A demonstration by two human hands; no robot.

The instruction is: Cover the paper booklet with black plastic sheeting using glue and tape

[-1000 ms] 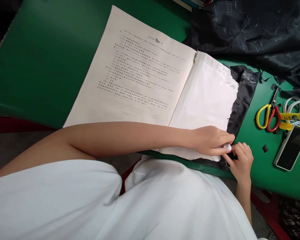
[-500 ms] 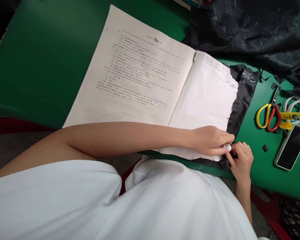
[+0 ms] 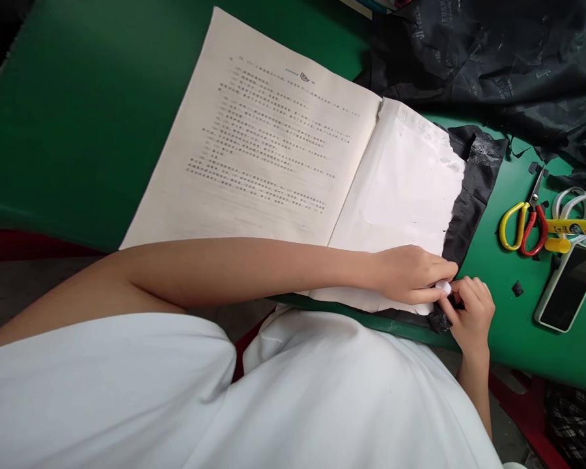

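An open book [image 3: 264, 130] lies on the green table, its left page printed with rows of text. Its other side is a white sheet [image 3: 405, 176] with a ragged torn right edge. Black plastic sheeting [image 3: 473, 189] shows from beneath that edge. My left hand [image 3: 413, 275] rests on the lower right of the white sheet, with thumb and finger closed around a small white piece [image 3: 443, 286]. Right beside it, the curled fingers of my right hand [image 3: 471, 309] meet at the corner; what they pinch is hidden. A crumpled black flap [image 3: 439, 321] sits under them.
Right of the book lie scissors [image 3: 525, 225] with yellow and red handles, a yellow pen-like tube [image 3: 573, 227], a coiled white cable [image 3: 576, 203] and a phone [image 3: 569, 286]. Black scraps [image 3: 517, 288] are scattered nearby. A large black plastic sheet [image 3: 493, 58] covers the back right.
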